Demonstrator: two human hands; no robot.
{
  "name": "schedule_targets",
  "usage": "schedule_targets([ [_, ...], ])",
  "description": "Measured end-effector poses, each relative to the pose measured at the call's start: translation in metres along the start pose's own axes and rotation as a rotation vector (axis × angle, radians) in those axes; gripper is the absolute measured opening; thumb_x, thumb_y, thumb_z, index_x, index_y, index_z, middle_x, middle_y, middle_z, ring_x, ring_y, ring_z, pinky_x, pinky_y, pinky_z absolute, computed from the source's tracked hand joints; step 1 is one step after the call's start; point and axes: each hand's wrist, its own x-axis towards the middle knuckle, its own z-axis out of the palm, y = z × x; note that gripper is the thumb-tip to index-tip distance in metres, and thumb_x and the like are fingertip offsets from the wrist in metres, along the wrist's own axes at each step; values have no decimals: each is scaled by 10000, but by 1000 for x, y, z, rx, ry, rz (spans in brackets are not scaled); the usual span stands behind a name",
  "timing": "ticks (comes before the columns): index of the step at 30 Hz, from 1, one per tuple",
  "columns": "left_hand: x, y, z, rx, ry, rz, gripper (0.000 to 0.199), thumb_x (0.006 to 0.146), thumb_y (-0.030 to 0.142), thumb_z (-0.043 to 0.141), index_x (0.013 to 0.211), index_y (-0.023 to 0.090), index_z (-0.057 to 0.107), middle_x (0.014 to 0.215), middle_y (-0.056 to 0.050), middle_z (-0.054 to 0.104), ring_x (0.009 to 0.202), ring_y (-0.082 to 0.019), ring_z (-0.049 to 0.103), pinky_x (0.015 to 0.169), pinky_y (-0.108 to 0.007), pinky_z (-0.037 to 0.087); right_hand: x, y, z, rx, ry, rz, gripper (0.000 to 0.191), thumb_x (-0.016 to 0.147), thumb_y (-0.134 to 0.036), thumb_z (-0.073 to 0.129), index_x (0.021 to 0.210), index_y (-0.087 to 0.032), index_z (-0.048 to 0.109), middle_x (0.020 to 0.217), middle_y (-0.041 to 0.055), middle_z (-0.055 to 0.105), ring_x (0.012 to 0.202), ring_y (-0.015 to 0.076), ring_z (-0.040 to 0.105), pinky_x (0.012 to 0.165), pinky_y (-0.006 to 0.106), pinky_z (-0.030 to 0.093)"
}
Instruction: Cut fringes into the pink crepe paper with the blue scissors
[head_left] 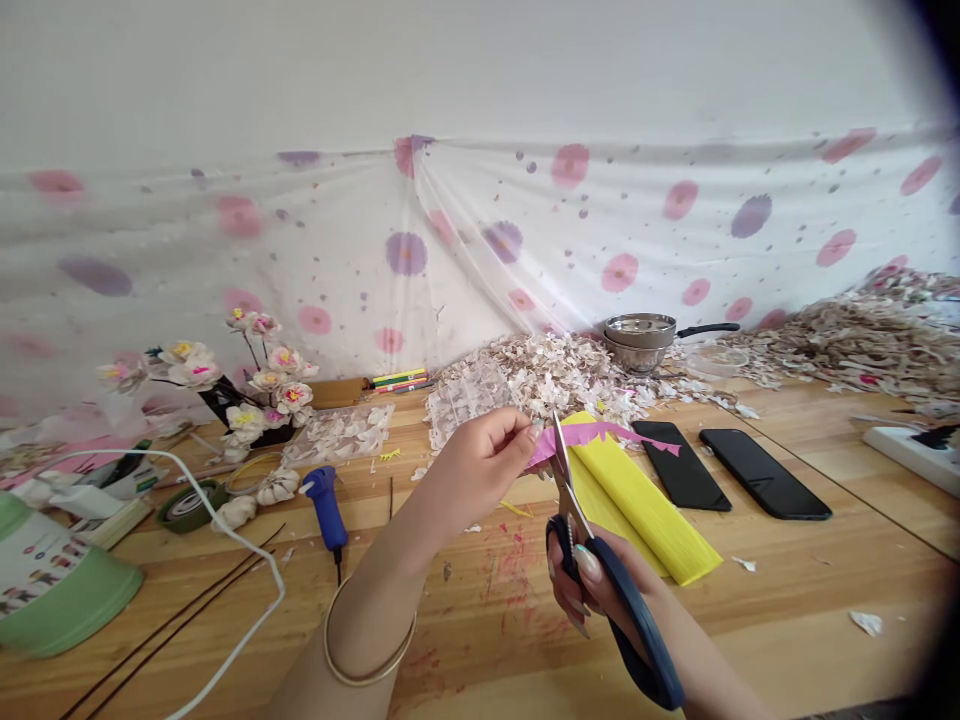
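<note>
Between thumb and fingers my left hand (499,455) pinches one end of a pink paper strip (592,433). The strip has a fringed, notched edge, and its free end trails to the right over a yellow crepe paper sheet (637,510) and a black phone. My right hand (607,575) is wrapped round the dark blue handles of a pair of scissors (568,490). The blades point up and are slightly apart, with the pink strip at them close to my left fingertips. The yellow sheet lies folded on the table behind the scissors.
Two black phones (765,473) lie at right, near a white power strip (911,455). A blue glue gun (328,515), artificial flowers (270,385) and a green container (67,600) with a white cable are left. Petal scraps (555,370) and metal pans (640,330) stand behind.
</note>
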Motion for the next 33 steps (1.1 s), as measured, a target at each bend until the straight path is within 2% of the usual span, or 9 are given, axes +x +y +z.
schedule_targets([
  [6, -1, 1, 0, 9, 5, 6, 345, 954, 440, 478, 700, 215, 412, 572, 74, 365, 496, -89, 332, 491, -235, 270, 0, -3, 2, -2, 11, 34, 545, 808, -744, 602, 816, -212, 485, 618, -50, 387, 542, 105, 352, 507, 252, 344],
  [17, -2, 1, -4, 23, -2, -26, 327, 956, 440, 464, 730, 204, 447, 608, 74, 381, 509, -78, 354, 493, -225, 271, -3, 13, -5, 14, 58, 53, 523, 822, -698, 635, 800, -190, 510, 599, -63, 392, 520, 82, 321, 474, 225, 274],
  [24, -2, 5, -5, 34, 8, -31, 339, 949, 443, 470, 710, 204, 436, 584, 80, 355, 514, -80, 331, 490, -224, 273, -4, 9, -4, 7, 49, 89, 533, 803, -708, 648, 760, -205, 477, 572, -79, 354, 489, 72, 280, 435, 220, 205],
  [33, -1, 4, -5, 34, 5, -29, 334, 944, 441, 463, 706, 209, 424, 582, 79, 358, 515, -84, 328, 486, -228, 270, -5, 5, -2, -15, 70, 120, 574, 754, -748, 663, 720, -215, 452, 545, -84, 350, 469, 67, 280, 416, 208, 214],
])
